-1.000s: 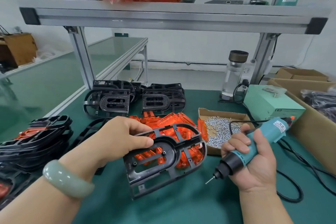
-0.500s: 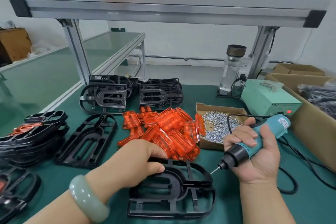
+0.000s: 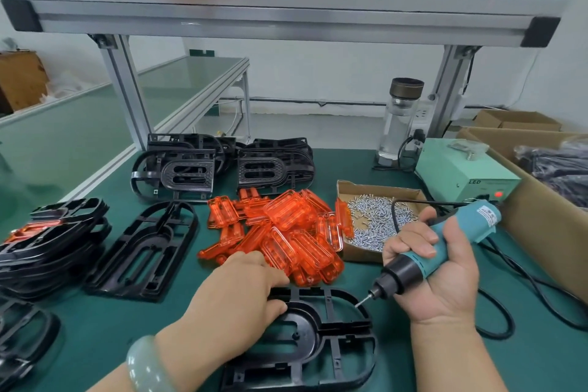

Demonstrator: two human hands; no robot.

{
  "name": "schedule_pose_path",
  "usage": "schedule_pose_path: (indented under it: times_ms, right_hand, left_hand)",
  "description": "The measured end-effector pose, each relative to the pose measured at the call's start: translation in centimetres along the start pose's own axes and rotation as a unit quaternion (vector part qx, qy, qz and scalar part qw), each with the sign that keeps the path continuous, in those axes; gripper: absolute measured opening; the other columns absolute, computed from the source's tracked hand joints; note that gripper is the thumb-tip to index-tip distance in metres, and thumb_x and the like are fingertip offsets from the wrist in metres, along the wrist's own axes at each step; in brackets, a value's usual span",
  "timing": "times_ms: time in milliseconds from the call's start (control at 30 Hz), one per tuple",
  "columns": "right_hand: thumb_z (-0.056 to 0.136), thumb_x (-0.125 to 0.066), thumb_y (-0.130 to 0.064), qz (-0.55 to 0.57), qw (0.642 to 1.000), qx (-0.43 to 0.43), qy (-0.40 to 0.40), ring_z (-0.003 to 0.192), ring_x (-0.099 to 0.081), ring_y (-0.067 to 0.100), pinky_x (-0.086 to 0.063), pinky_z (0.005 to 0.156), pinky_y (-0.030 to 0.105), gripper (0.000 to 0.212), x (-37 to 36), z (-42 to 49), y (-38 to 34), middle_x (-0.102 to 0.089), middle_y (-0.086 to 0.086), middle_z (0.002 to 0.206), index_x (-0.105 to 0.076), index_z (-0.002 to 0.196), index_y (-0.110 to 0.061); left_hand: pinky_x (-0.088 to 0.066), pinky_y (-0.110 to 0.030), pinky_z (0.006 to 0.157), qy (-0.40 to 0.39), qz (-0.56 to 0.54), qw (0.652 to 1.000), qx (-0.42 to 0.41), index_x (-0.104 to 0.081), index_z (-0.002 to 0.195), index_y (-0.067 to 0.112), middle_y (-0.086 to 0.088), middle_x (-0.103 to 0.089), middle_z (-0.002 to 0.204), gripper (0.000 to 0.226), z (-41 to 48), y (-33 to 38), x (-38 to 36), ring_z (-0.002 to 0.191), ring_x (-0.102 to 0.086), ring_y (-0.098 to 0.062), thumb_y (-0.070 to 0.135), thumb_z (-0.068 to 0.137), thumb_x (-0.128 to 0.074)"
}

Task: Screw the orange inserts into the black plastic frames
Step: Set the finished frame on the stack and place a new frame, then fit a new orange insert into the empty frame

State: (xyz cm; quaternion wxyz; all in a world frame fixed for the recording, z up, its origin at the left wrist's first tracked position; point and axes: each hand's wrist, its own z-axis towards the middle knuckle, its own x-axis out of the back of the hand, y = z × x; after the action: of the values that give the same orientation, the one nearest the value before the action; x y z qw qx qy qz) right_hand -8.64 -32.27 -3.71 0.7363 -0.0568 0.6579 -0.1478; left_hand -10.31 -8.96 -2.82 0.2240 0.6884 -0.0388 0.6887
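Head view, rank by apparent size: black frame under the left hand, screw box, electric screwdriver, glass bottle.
1. black frame, nearest the camera.
2. screw box and electric screwdriver: too close to rank.
3. glass bottle: smallest here, but farthest back, so true size unsure.

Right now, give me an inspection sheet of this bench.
Surface: green mat.
Job's things: black frame lying flat, no insert in it; orange inserts piled behind it; screw box right of the pile.
Clutter: frame stacks left and back; bottle; power box.
Hands: left hand rests on the black frame, grip unclear; right hand grips the screwdriver, bit near the frame's rim.
Cables: black cord loops on the mat.
Surroundings: cardboard box right; shelf overhead.
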Motion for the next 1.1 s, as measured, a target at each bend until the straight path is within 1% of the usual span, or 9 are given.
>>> schedule_pose_path:
  times_ms: [100, 233, 333, 467, 767, 833, 933, 1000, 1100]
  right_hand:
    - [0.046, -0.096, -0.024, -0.003, 1.0, -0.006, -0.001, 0.043, -0.045, 0.0, -0.046, 0.051, 0.018, 0.056, -0.2, 0.0, 0.1, -0.044, -0.012, 0.06, -0.06, 0.088, -0.02]
    - [0.076, -0.071, -0.031, -0.007, 1.0, -0.013, 0.027, 0.042, -0.044, 0.001, -0.046, 0.049, 0.018, 0.021, -0.1, 0.2, 0.3, -0.044, -0.012, 0.059, -0.058, 0.09, -0.021]
    - [0.086, -0.055, -0.034, -0.011, 0.999, -0.01, 0.044, 0.041, -0.044, 0.001, -0.046, 0.048, 0.019, 0.013, 0.2, 0.4, 0.4, -0.044, -0.011, 0.058, -0.058, 0.09, -0.021]
    - [0.052, -0.094, -0.023, -0.008, 0.999, -0.019, 0.024, 0.041, -0.044, 0.003, -0.046, 0.048, 0.021, 0.047, 0.2, 0.8, 0.6, -0.044, -0.009, 0.058, -0.063, 0.087, -0.019]
    - [0.043, -0.097, -0.023, -0.005, 0.999, -0.02, 0.033, 0.041, -0.044, 0.005, -0.046, 0.047, 0.022, 0.056, 0.3, 1.0, 0.6, -0.044, -0.008, 0.058, -0.063, 0.087, -0.017]
    - [0.041, -0.098, -0.02, -0.008, 0.999, -0.018, 0.036, 0.04, -0.044, 0.005, -0.047, 0.047, 0.022, 0.057, 0.2, 1.1, 0.7, -0.044, -0.008, 0.058, -0.063, 0.086, -0.018]
    - [0.073, -0.076, -0.025, -0.023, 0.998, -0.015, 0.053, 0.04, -0.043, 0.004, -0.045, 0.047, 0.021, 0.024, 0.2, 1.1, 0.7, -0.043, -0.008, 0.058, -0.06, 0.088, -0.019]
    - [0.082, -0.059, -0.03, -0.028, 0.998, -0.01, 0.057, 0.04, -0.042, 0.003, -0.044, 0.048, 0.019, 0.013, 0.2, 1.0, 0.7, -0.043, -0.009, 0.057, -0.058, 0.089, -0.019]
    - [0.075, -0.075, -0.031, -0.021, 0.998, -0.012, 0.05, 0.041, -0.043, 0.003, -0.044, 0.048, 0.019, 0.022, 0.1, 0.8, 0.8, -0.043, -0.009, 0.059, -0.061, 0.087, -0.019]
  left_hand:
    - [-0.041, -0.02, 0.092, 0.029, -0.03, 0.999, 0.004, -0.056, 0.124, 0.041, 0.019, -0.055, 0.114, 0.041, 0.8, 0.0, 0.9, 0.109, -0.048, -0.003, 0.054, 0.085, -0.054]
    - [-0.041, -0.012, 0.078, 0.074, -0.128, 0.989, 0.021, -0.063, 0.118, 0.032, 0.021, -0.063, 0.094, 0.034, 4.4, 1.1, 1.9, 0.085, -0.056, 0.005, 0.042, 0.086, -0.059]
    - [-0.044, -0.018, 0.083, 0.097, -0.153, 0.983, 0.015, -0.061, 0.121, 0.027, 0.014, -0.066, 0.1, 0.034, 8.1, 2.8, 1.7, 0.093, -0.06, -0.004, 0.037, 0.09, -0.057]
    - [-0.046, -0.03, 0.089, 0.134, -0.11, 0.985, 0.023, -0.059, 0.121, 0.018, -0.002, -0.068, 0.108, 0.032, 12.4, 5.4, 0.3, 0.105, -0.061, -0.021, 0.03, 0.093, -0.05]
    - [-0.04, -0.026, 0.069, 0.11, -0.115, 0.981, 0.108, -0.063, 0.092, 0.016, -0.002, -0.065, 0.091, 0.013, 14.8, 6.6, -1.3, 0.096, -0.062, -0.024, 0.025, 0.084, -0.057]
    - [-0.049, -0.027, 0.071, 0.114, -0.234, 0.958, 0.123, -0.07, 0.091, 0.018, 0.001, -0.07, 0.084, 0.012, 13.8, 6.1, -0.7, 0.085, -0.066, -0.016, 0.022, 0.083, -0.063]
    - [-0.049, -0.02, 0.05, 0.076, -0.488, 0.856, 0.152, -0.073, 0.091, 0.015, 0.005, -0.069, 0.065, 0.011, 11.2, 5.7, 0.5, 0.049, -0.057, -0.005, 0.01, 0.084, -0.066]
    - [-0.046, -0.018, 0.043, 0.01, -0.59, 0.792, 0.155, -0.072, 0.097, 0.012, 0.002, -0.068, 0.064, 0.017, 9.4, 5.2, 1.4, 0.047, -0.057, -0.007, 0.003, 0.086, -0.063]
    - [-0.049, -0.018, 0.046, -0.077, -0.627, 0.766, 0.124, -0.073, 0.095, 0.013, -0.005, -0.07, 0.072, 0.025, 7.0, 4.3, 3.0, 0.052, -0.061, -0.01, -0.005, 0.088, -0.056]
